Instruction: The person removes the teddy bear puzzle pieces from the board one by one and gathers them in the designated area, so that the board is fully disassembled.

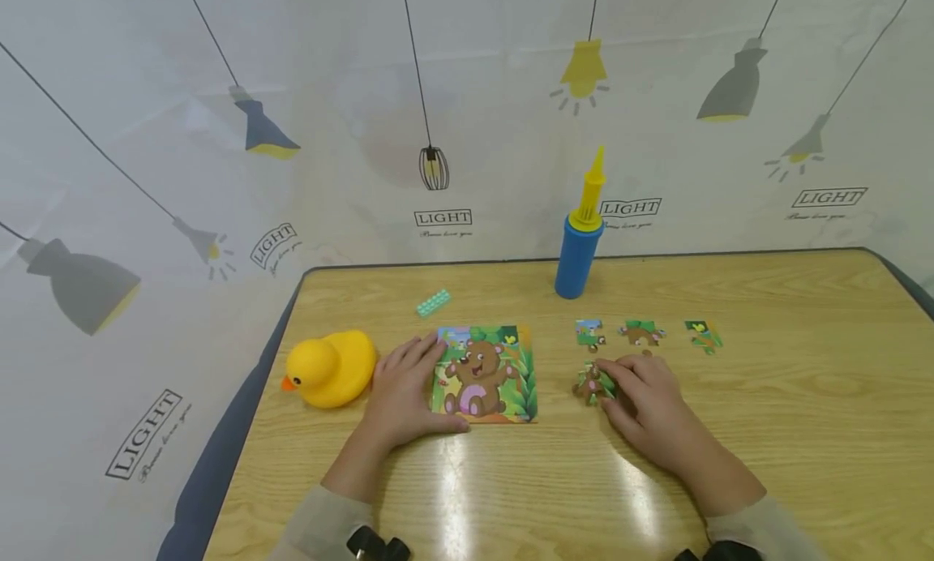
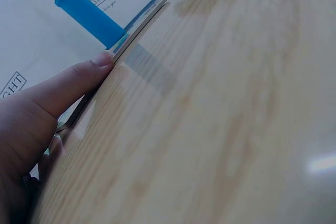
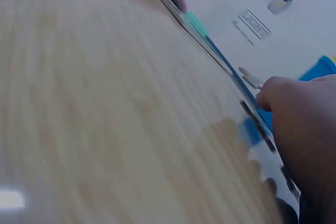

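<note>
A square bear picture puzzle board [image 1: 477, 374] lies on the wooden table. My left hand [image 1: 409, 395] rests at its left side, thumb along the near edge and fingers at the upper left corner. In the left wrist view the straight thumb [image 2: 79, 82] touches the board's edge. To the right of the board, my right hand [image 1: 649, 407] pinches a brown and green puzzle piece [image 1: 589, 385] between thumb and fingertips. The right wrist view shows this puzzle piece [image 3: 253, 81] tilted up above the table, partly hidden by the hand.
Beyond my right hand lie three loose puzzle pieces: one blue and green [image 1: 589, 332], one brown [image 1: 642, 332], one green [image 1: 704, 336]. A yellow rubber duck [image 1: 339, 370] sits left of my left hand. Farther back are a mint studded strip [image 1: 434, 303] and an upright blue and yellow hand pump [image 1: 579, 253].
</note>
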A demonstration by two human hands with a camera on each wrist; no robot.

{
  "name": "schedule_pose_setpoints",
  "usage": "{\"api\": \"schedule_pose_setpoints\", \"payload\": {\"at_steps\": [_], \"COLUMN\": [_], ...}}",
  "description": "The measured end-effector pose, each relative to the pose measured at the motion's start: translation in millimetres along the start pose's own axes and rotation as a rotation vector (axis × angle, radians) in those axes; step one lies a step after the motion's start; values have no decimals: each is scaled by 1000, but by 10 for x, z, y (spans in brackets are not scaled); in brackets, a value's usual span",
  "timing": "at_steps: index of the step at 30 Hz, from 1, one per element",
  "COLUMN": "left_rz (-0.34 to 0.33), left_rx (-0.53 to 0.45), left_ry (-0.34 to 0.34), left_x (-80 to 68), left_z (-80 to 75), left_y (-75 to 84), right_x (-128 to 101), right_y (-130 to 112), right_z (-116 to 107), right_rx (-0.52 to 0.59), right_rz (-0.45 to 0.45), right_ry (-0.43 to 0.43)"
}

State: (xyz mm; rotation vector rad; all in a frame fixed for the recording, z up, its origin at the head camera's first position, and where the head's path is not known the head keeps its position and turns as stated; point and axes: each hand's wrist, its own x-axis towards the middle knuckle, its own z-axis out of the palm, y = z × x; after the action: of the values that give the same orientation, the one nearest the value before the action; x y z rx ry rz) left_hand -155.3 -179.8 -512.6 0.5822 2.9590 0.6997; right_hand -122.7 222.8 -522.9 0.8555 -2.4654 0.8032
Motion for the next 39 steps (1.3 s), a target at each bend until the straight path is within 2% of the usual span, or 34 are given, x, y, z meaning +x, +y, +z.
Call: {"api": "schedule_pose_setpoints", "payload": {"at_steps": [4,10,17,26,32,35,39], "left_rz": [1,-1,2,-7,2,2,-2], "left_rx": [3,8,17,15,20,19,11], "left_ry": [-2,-3,0,-8,-3,3,4], "left_x": [4,2,-18,-14,-5,-7,-11], "left_z": [-4,-10,10,-22,-30,-31,-21], "left_y": [8,9,-6,27,44,44,39], "right_x": [-133,-333,-485,-672,-732,-728,-717], "right_y": [129,256,357,473,534,541,520], "right_z": [-154,-383,-551,-752,-812,-798,-783], "right_rx": [-15,-56,-102,-138,-195,-197,-189], "right_rz": [30,181,217,368,410,410,465], "right_ry": [48,44,100,29,19,36,42]}}
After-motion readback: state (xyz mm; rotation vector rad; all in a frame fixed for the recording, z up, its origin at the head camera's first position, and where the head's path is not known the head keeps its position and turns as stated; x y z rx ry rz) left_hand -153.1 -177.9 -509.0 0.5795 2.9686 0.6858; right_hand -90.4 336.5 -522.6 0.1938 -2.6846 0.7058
